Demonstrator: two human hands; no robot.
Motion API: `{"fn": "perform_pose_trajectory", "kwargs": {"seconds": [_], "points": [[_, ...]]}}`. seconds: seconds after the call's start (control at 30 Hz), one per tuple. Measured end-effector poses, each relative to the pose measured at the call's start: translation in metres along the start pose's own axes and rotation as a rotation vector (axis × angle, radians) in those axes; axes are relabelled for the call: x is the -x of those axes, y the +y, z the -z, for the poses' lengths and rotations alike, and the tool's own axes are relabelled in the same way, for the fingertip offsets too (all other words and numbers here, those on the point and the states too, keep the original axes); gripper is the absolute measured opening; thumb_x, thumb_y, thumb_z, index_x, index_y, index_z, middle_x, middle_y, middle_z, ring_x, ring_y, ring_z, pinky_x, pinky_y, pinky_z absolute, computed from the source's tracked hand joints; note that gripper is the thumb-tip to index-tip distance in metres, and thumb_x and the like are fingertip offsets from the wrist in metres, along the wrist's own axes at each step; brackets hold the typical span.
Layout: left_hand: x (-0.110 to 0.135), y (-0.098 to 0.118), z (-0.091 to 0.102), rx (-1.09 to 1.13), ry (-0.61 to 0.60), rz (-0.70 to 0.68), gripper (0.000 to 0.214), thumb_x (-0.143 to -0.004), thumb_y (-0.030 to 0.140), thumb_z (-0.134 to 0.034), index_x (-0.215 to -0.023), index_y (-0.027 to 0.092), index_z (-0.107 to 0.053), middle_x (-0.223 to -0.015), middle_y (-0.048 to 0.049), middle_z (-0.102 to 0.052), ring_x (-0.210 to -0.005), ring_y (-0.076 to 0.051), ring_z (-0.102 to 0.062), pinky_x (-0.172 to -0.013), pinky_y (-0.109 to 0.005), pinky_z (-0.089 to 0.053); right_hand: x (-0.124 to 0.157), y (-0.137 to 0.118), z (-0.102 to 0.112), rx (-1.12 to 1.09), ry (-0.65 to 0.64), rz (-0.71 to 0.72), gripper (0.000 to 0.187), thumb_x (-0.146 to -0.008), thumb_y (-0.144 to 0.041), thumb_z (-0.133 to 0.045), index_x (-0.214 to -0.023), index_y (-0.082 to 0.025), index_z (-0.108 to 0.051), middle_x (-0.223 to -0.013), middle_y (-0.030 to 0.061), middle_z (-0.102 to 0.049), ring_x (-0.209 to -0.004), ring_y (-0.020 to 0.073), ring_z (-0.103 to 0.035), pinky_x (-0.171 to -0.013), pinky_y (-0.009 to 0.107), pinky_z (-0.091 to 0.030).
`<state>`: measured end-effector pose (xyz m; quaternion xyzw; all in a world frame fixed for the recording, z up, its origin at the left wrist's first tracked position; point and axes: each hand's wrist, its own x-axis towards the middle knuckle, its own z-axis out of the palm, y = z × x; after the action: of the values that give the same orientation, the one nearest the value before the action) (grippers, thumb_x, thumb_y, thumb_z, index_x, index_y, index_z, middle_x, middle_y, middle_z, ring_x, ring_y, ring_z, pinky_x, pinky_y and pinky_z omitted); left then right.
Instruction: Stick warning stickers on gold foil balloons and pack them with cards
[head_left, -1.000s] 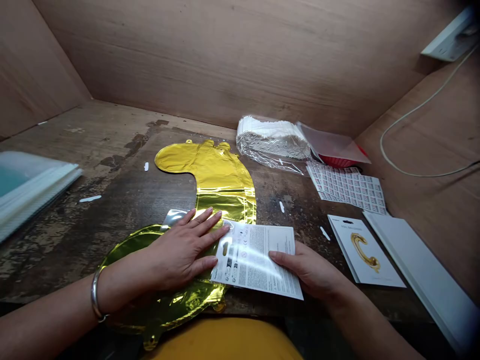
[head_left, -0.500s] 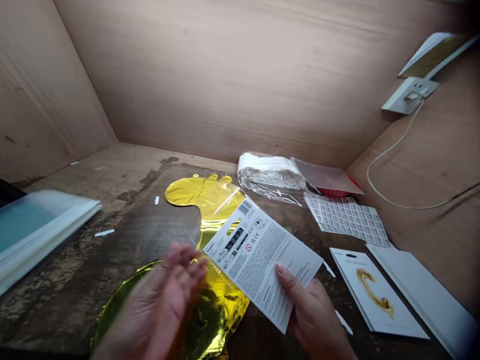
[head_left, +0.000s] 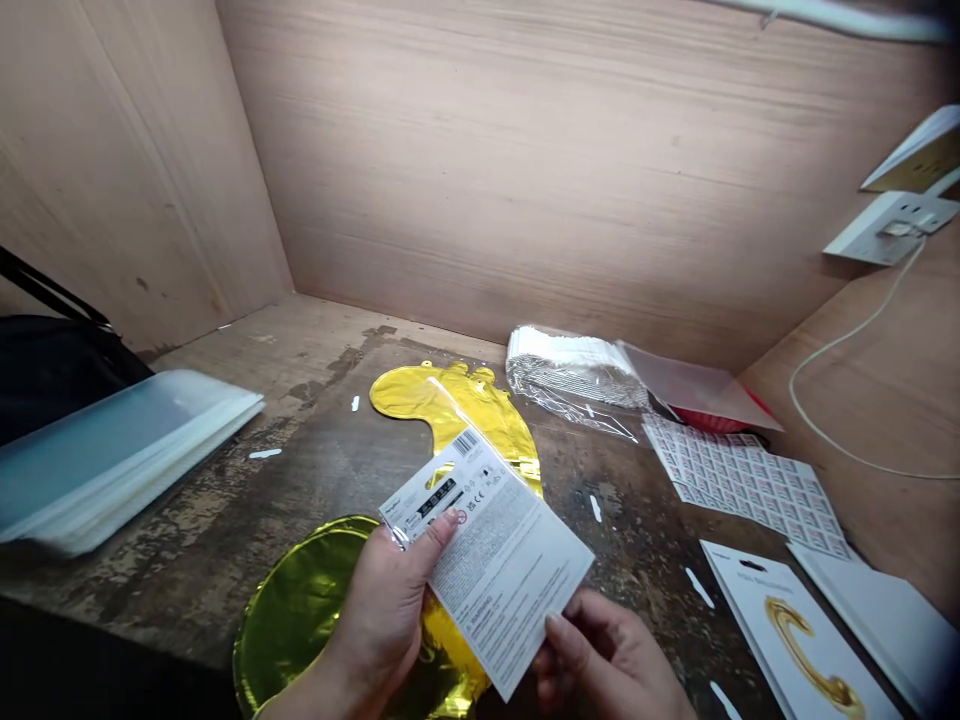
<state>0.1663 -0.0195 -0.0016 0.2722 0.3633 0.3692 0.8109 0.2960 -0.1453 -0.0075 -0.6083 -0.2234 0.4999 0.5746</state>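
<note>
A white printed card [head_left: 491, 555] with a barcode and small text is lifted above the bench, held by both hands. My left hand [head_left: 386, 620] pinches its near-left corner, thumb on the printed face. My right hand [head_left: 607, 665] grips its lower right edge from beneath. Under the card lies a flat gold foil balloon [head_left: 450, 405], which curves from the middle of the bench down to a round end [head_left: 300, 610] near my left hand.
A stack of clear sleeves [head_left: 112, 455] lies at left beside a black bag [head_left: 52, 365]. Behind right are a plastic-wrapped white bundle [head_left: 570, 370], a red item under clear film [head_left: 709, 400], a sticker sheet [head_left: 750, 480], and cards with a gold letter [head_left: 795, 630]. A socket and cable [head_left: 885, 225] hang on the right wall.
My left hand left the balloon and took hold of the card's left corner. The card rose off the bench and turned. The view tilted upward and to the left.
</note>
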Motion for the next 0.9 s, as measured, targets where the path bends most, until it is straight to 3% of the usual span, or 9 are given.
{"fn": "perform_pose_trajectory", "kwargs": {"seconds": [0.1,0.2,0.4,0.6,0.77,0.83,0.9], "points": [[0.005,-0.011,0.002,-0.040,-0.145,0.039,0.040,-0.072,0.037,-0.079,-0.105,0.017,-0.069,-0.102,-0.0124,-0.075,-0.098,-0.033,-0.069,-0.085,-0.043,-0.058,0.001,0.002,-0.001,0.027,0.062,-0.062,0.043,-0.068,-0.054,-0.077,-0.063,-0.014,-0.062,-0.055,0.0032,-0.065,-0.042,0.0106,-0.056,-0.043,0.021,-0.044],[0.009,-0.018,0.002,-0.065,-0.255,0.078,0.040,-0.071,0.037,-0.080,-0.103,0.016,-0.070,-0.099,-0.0134,-0.075,-0.096,-0.033,-0.069,-0.085,-0.044,-0.057,-0.004,0.003,-0.010,0.043,0.086,-0.010,0.045,-0.068,-0.057,-0.075,-0.061,-0.015,-0.061,-0.051,0.0018,-0.062,-0.038,0.0087,-0.052,-0.041,0.020,-0.042],[-0.004,0.001,0.007,-0.036,-0.097,-0.048,0.041,-0.075,0.034,-0.078,-0.107,0.012,-0.067,-0.099,-0.0136,-0.074,-0.090,-0.029,-0.070,-0.083,-0.042,-0.056,-0.007,0.009,-0.008,0.084,0.073,-0.086,0.054,-0.062,-0.065,-0.075,-0.058,-0.015,-0.055,-0.047,0.0000,-0.059,-0.032,0.0036,-0.043,-0.036,0.016,-0.030],[-0.005,-0.004,0.008,-0.107,-0.179,-0.017,0.042,-0.079,0.036,-0.075,-0.112,0.012,-0.066,-0.106,-0.0136,-0.073,-0.099,-0.028,-0.068,-0.091,-0.041,-0.052,-0.012,0.021,-0.015,0.087,0.036,-0.083,0.055,-0.066,-0.069,-0.069,-0.061,-0.016,-0.052,-0.054,0.0013,-0.062,-0.031,0.0026,-0.039,-0.035,0.016,-0.027],[0.001,-0.008,0.010,-0.031,-0.251,0.080,0.045,-0.079,0.034,-0.074,-0.118,0.013,-0.063,-0.108,-0.0151,-0.072,-0.096,-0.030,-0.069,-0.086,-0.044,-0.054,-0.007,0.014,-0.005,0.227,-0.017,-0.061,0.052,-0.072,-0.067,-0.064,-0.065,-0.017,-0.056,-0.055,0.0017,-0.060,-0.042,0.0097,-0.050,-0.044,0.022,-0.039],[0.002,-0.005,0.013,-0.017,-0.240,0.107,0.046,-0.078,0.033,-0.075,-0.116,0.012,-0.063,-0.108,-0.0157,-0.072,-0.095,-0.031,-0.069,-0.085,-0.044,-0.055,-0.002,0.004,0.011,0.367,0.017,0.057,0.045,-0.074,-0.061,-0.066,-0.069,-0.017,-0.059,-0.062,0.0028,-0.062,-0.057,0.0146,-0.057,-0.055,0.025,-0.046],[0.001,-0.002,0.017,-0.046,-0.239,0.149,0.044,-0.076,0.033,-0.076,-0.113,0.012,-0.065,-0.106,-0.0158,-0.073,-0.092,-0.031,-0.070,-0.083,-0.043,-0.055,0.001,-0.010,0.026,0.470,0.131,0.186,0.038,-0.075,-0.054,-0.069,-0.085,-0.018,-0.064,-0.078,0.0048,-0.066,-0.076,0.0189,-0.061,-0.070,0.027,-0.050]]}}
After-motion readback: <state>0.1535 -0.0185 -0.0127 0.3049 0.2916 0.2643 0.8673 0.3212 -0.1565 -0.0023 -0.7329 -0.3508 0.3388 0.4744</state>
